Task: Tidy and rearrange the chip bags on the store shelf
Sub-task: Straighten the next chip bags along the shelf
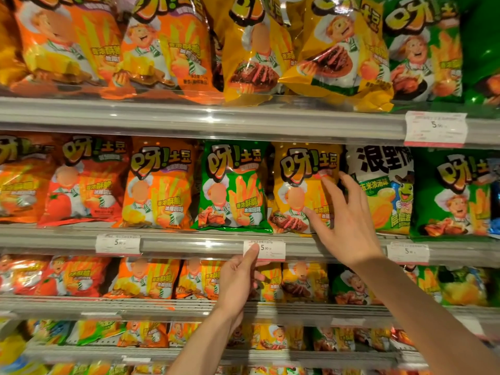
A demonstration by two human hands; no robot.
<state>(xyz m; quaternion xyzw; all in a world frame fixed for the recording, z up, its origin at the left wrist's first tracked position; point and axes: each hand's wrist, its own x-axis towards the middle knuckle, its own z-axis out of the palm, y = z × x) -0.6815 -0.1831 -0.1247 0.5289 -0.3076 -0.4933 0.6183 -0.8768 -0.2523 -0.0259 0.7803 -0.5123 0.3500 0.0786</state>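
item: yellow chip bag (300,190), middle shelf (189,240), standing between the green chip bag (232,188) and the white bag (381,190). our right hand (343,215) lies spread wide on its front, fingers apart, nothing gripped yet. our left hand (238,280) is loosely curled, forefinger touching the price tag (270,250), holding nothing. handling, we judge: light, air-puffed, slick film, contents crush easily; take it by the side edges or top seam, not the belly.

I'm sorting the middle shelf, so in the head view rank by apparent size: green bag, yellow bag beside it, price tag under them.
Green bag and yellow bag look alike; I won't rank them.
Price tag is smallest.
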